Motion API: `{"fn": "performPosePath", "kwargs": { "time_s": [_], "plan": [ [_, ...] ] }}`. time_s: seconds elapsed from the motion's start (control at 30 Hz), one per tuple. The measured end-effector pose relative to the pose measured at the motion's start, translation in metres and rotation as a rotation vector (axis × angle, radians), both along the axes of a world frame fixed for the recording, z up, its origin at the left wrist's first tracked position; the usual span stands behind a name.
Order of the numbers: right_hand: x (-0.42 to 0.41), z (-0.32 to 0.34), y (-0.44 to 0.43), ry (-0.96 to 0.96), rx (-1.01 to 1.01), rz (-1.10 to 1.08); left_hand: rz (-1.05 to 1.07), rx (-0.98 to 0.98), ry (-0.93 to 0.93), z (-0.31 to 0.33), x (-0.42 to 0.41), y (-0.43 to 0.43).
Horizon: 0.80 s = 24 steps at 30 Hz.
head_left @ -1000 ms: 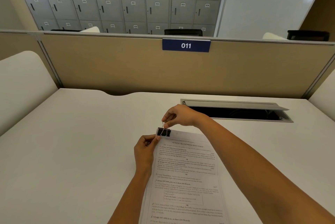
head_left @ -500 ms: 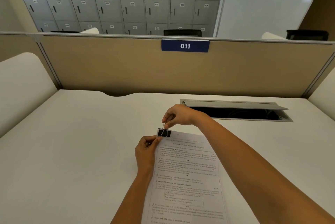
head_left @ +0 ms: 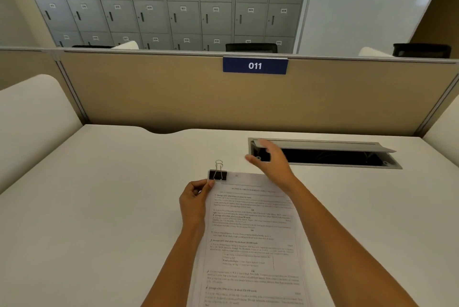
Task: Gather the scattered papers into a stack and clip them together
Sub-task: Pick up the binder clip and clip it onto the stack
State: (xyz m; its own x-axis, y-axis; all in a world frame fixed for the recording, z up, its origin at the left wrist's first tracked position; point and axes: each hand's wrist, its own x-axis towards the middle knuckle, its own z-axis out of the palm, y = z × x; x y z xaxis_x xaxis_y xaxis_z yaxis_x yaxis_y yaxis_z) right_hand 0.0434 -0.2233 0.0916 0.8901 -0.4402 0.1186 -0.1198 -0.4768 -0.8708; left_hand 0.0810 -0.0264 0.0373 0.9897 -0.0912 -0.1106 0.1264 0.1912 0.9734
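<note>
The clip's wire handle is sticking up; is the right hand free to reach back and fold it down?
Probably yes: the right hand is open, empty, with only bare desk between it and the binder clip.

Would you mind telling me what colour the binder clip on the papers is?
Black body with silver wire handles, on the binder clip, seen in the head view.

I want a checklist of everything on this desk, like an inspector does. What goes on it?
Surface: white desk, mostly bare.
Job's things: printed papers stacked, binder clip on the top left corner.
Clutter: nothing seen.
Hands: left hand pinches the papers' edge below the clip; right hand open, blurred, off the clip.
Cables: dim shapes inside the open cable hatch, unclear.
Surroundings: tan divider with 011 sign, grey lockers behind.
</note>
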Motion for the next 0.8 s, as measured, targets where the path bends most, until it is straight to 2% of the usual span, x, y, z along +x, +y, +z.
{"fn": "performPosePath", "kwargs": {
  "time_s": [0.1, 0.2, 0.27, 0.43, 0.53, 0.63, 0.8],
  "plan": [
    [-0.036, -0.026, -0.008, -0.047, 0.126, -0.221, 0.027, -0.062, 0.026, 0.006, 0.01, 0.007],
    [-0.075, -0.051, -0.004, 0.049, 0.422, -0.102, 0.044, -0.096, 0.033, 0.012, 0.018, 0.012],
    [-0.097, -0.064, 0.002, 0.136, 0.53, 0.024, 0.058, -0.111, 0.044, 0.016, 0.021, 0.012],
    [-0.128, -0.074, 0.018, 0.167, 0.615, 0.201, 0.134, -0.101, 0.067, 0.023, 0.033, 0.011],
    [-0.137, -0.08, 0.024, 0.145, 0.622, 0.166, 0.151, -0.078, 0.086, 0.025, 0.039, 0.012],
    [-0.135, -0.086, 0.028, 0.069, 0.597, -0.044, 0.049, -0.068, 0.096, 0.024, 0.042, 0.016],
    [-0.107, -0.08, 0.03, -0.074, 0.608, -0.201, -0.334, 0.229, 0.109, 0.013, 0.034, 0.029]
  ]
}}
